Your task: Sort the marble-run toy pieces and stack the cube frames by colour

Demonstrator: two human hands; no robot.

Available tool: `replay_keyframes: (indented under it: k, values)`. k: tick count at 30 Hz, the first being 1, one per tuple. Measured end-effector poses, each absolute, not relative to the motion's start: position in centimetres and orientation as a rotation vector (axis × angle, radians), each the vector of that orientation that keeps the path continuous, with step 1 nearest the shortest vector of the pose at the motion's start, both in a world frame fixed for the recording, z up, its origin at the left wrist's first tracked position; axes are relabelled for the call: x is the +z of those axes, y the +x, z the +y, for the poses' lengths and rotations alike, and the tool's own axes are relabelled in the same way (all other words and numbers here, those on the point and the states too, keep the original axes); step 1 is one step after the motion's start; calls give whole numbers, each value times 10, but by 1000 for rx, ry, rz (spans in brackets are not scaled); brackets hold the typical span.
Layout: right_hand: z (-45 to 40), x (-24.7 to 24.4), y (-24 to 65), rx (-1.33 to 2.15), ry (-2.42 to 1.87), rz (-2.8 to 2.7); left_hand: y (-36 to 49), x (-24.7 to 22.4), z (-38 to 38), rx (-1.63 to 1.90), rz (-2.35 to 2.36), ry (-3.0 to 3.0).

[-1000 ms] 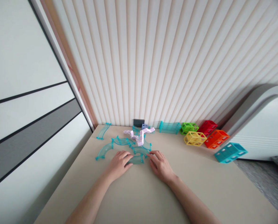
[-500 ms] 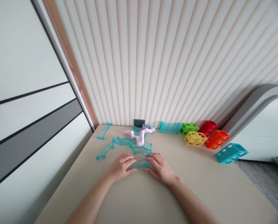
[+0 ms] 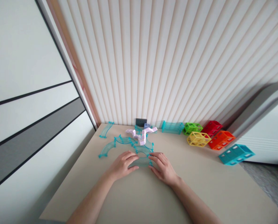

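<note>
A see-through teal curved track piece point(image 3: 142, 162) lies on the table between my hands. My left hand point(image 3: 123, 163) grips its left end, fingers on the far edge and thumb on the near edge, hiding that end. At the right end, my right hand point(image 3: 162, 166) holds it the same way. Just beyond sits another teal curved piece point(image 3: 142, 150), close to the held one; whether they are joined I cannot tell. More teal curved pieces point(image 3: 108, 147) arc away to the left. A pale lilac zigzag piece point(image 3: 143, 138) rests above the far pieces.
A separate teal track piece point(image 3: 106, 129) lies at the back left. Stacked teal pieces point(image 3: 172, 127) stand against the ribbed wall. To the right are green point(image 3: 192, 128), yellow point(image 3: 198, 139), red point(image 3: 212, 127), orange point(image 3: 222, 140) and teal point(image 3: 236, 154) open-frame blocks. A dark socket point(image 3: 141, 122) is on the wall.
The view has shifted slightly, so the things on the table appear a little further right. Both hands keep their places at the ends of the track piece, with little visible movement.
</note>
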State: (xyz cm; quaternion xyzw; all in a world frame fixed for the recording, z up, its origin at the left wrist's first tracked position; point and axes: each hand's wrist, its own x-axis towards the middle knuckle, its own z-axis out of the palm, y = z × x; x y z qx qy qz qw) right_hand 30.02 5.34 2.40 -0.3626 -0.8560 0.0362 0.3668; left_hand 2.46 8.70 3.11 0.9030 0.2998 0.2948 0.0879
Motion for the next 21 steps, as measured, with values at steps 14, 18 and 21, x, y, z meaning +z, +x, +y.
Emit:
replay_keyframes:
  k: [14,18,21]
  values:
    - [54,23,306,242,-1023,-2040,17,30,90,882,1004,2574]
    - [54,22,309,345,-998,-2025,17,33,87,826,955,2565]
    - [58,15,310,381,-1066,-1882,17,32,87,792,898,2577]
